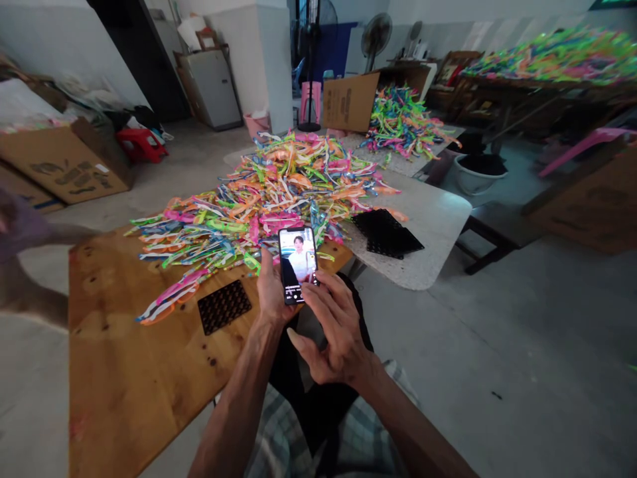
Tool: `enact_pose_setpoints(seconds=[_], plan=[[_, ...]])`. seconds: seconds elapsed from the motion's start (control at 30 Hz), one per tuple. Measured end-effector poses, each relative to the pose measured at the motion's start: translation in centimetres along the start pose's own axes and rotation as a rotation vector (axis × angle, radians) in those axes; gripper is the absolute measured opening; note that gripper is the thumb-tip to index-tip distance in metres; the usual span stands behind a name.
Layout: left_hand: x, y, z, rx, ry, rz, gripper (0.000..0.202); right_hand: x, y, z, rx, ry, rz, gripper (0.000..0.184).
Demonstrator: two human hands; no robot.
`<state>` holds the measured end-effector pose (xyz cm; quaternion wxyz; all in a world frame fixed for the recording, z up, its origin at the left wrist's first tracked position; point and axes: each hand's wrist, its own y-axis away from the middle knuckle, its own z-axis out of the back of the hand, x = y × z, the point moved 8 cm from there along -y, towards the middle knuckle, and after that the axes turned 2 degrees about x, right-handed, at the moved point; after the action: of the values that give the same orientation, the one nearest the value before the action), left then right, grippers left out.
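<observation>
My left hand is closed around a smartphone, held upright above the near edge of the wooden table. Its lit screen shows a person in a white top. Over the phone's lower right corner, my right hand has its fingers stretched out, the fingertips at the screen and the thumb apart. Whether a fingertip touches the glass I cannot tell. Behind the phone lies a big heap of colourful plastic pieces in pink, green, orange, blue and white. A black perforated tray rests on the wood to the left.
More black trays lie on a pale speckled table at right. A tipped cardboard box stands behind, beside another heap. Another person's arm is at the left. Buckets and a dark stool stand rightward.
</observation>
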<state>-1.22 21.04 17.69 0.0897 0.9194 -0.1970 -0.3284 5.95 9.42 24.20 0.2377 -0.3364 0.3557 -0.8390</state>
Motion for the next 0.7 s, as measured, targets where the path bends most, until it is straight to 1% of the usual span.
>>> enact_pose_setpoints(seconds=[0.13, 0.23, 0.4, 0.57, 0.7], plan=[[0.04, -0.32, 0.18, 0.055, 0.039, -0.025, 0.076, -0.02, -0.11, -0.26, 0.031, 0.006, 0.001, 0.062], [0.33, -0.64, 0.32, 0.111, 0.012, -0.008, 0.081, 0.15, -0.19, -0.25, 0.036, -0.005, 0.01, 0.061], [0.18, -0.72, 0.51, 0.09, -0.011, -0.019, 0.081, 0.19, -0.07, -0.43, 0.047, 0.01, 0.007, 0.06], [0.09, -0.39, 0.05, 0.127, 0.007, -0.003, 0.08, 0.1, 0.05, -0.8, 0.064, 0.031, 0.012, 0.06], [-0.03, -0.44, 0.64, 0.068, 0.059, -0.016, 0.075, 0.11, -0.06, -0.94, 0.075, 0.043, -0.003, 0.059]])
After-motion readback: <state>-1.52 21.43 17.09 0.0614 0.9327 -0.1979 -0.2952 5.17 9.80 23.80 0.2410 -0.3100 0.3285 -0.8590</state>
